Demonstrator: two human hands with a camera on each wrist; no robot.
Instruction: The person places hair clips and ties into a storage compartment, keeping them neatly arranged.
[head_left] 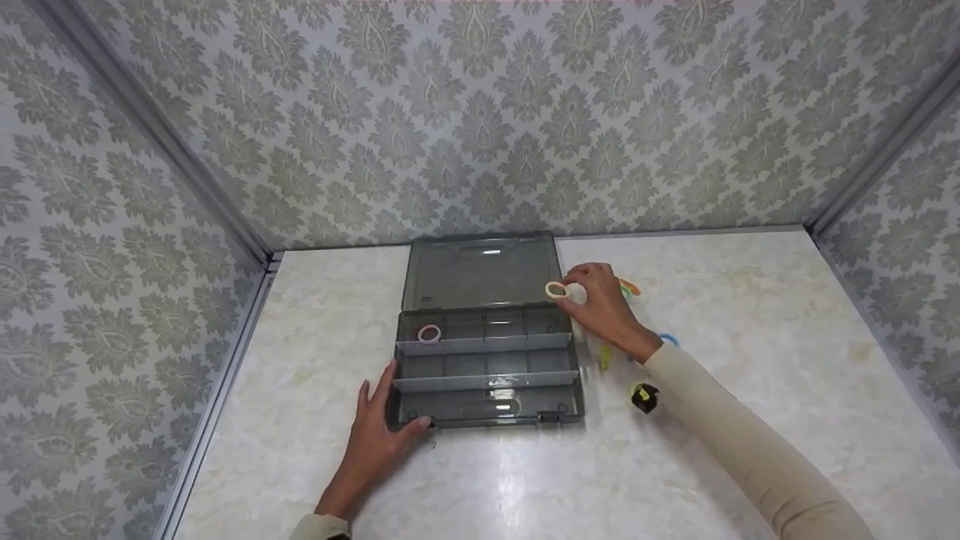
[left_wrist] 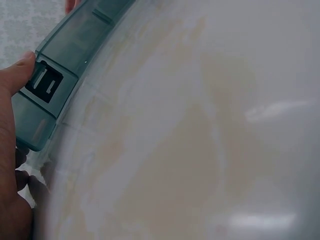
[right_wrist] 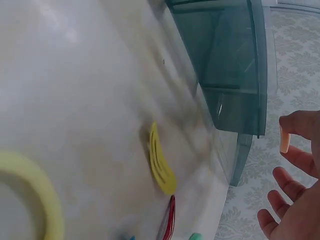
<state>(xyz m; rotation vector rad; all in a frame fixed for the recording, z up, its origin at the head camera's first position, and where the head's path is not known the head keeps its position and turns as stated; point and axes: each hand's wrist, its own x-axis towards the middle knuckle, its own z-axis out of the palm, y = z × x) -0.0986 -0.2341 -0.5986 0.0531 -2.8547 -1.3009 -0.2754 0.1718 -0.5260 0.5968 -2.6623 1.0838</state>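
Observation:
In the head view a smoky grey plastic organizer box [head_left: 480, 421] lies with its lid [head_left: 480, 277] folded back. My left hand [head_left: 379, 435] rests at its front left corner, fingers stretched along the side and thumb on the front edge. The left wrist view has that thumb beside the dark latch opening [left_wrist: 45, 82]. My right hand [head_left: 600, 304] pinches a cream hair tie [head_left: 556, 289] between thumb and forefinger, above the box's right side near the lid hinge. In the right wrist view the hair tie [right_wrist: 284, 140] appears edge-on. A pink hair tie [head_left: 429, 334] sits in the back row.
Right of the box lie a yellow snap hair clip [head_left: 605, 357], a blue ring [head_left: 667, 340], and a dark object [head_left: 644, 399] with yellow on it. An orange piece [head_left: 630, 286] shows behind my right hand. The right wrist view adds a red clip [right_wrist: 170, 220] and a yellow ring [right_wrist: 47, 200].

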